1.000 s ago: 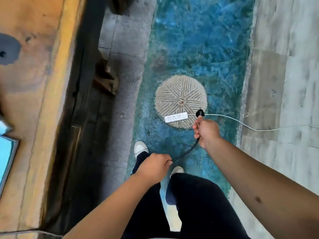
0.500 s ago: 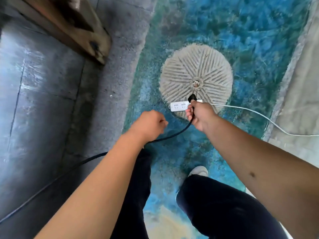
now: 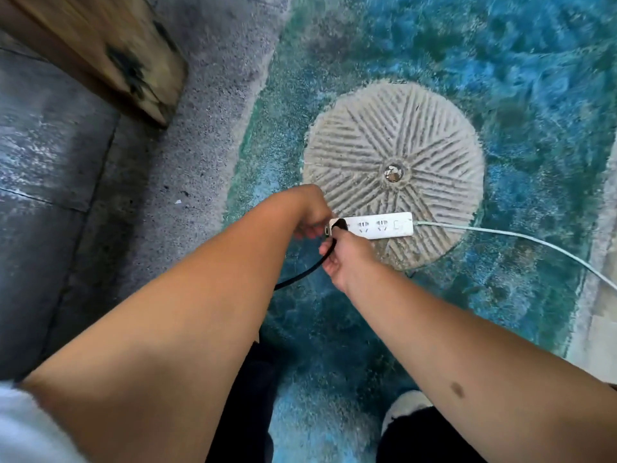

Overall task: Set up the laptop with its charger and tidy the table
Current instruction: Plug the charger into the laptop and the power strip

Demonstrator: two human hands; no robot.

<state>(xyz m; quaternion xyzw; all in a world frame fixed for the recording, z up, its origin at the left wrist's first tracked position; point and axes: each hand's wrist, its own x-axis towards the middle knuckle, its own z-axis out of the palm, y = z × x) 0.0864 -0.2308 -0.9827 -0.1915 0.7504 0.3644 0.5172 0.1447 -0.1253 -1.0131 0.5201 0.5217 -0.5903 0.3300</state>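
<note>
A white power strip [image 3: 380, 225] lies on the floor across the near edge of a round grooved stone. My right hand [image 3: 347, 255] grips the black charger plug [image 3: 339, 225] at the strip's leftmost socket. The black charger cable [image 3: 303, 270] runs from the plug down and left, passing behind my left forearm. My left hand [image 3: 309, 212] holds the strip's left end with curled fingers. The laptop is out of view.
The round stone disc [image 3: 394, 172] is set in a blue-green painted floor [image 3: 500, 61]. The strip's white cord [image 3: 521, 242] trails off to the right. A wooden table leg [image 3: 110, 58] stands at the upper left on grey paving. My shoe [image 3: 405, 409] is at the bottom.
I have bent lower toward the floor. My left hand let go of the cable and moved to the strip's left end. My right hand brought the plug onto the leftmost socket.
</note>
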